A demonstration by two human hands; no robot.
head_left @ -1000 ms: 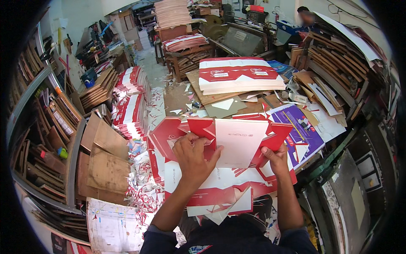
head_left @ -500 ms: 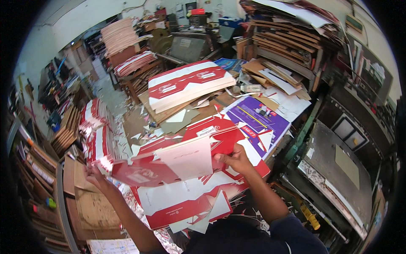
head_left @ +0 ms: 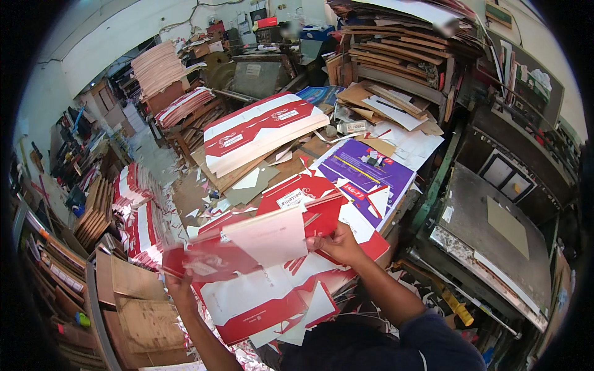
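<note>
Pale walls [head_left: 108, 40] curve around the cluttered workshop that I see from my head camera. At the back rises a tall stack of pale sheets [head_left: 154, 68], with a lower red-and-white stack [head_left: 184, 106] in front of it. On my right, wooden boards [head_left: 396, 55] lie piled up, and nearer me stands a machine [head_left: 489, 226] with a broad metal plate. On my left, brown panels [head_left: 145, 315] lean near more red-and-white sheets [head_left: 141, 229]. On the tabletop ahead sits a thick printed pile [head_left: 263, 127], with a grey-green card [head_left: 250, 191] just on my side of it and a purple sheet [head_left: 368, 176] to the right.

I hold a bundle of red-and-white pieces [head_left: 266, 235] in front of me, above a large printed sheet [head_left: 247, 300]; whether its lower edge touches that sheet, I cannot tell. My right fingers [head_left: 323, 245] pinch its right end, beside the white face. My left fingers [head_left: 185, 275] are closed on its lower left corner, where blur softens the detail.
</note>
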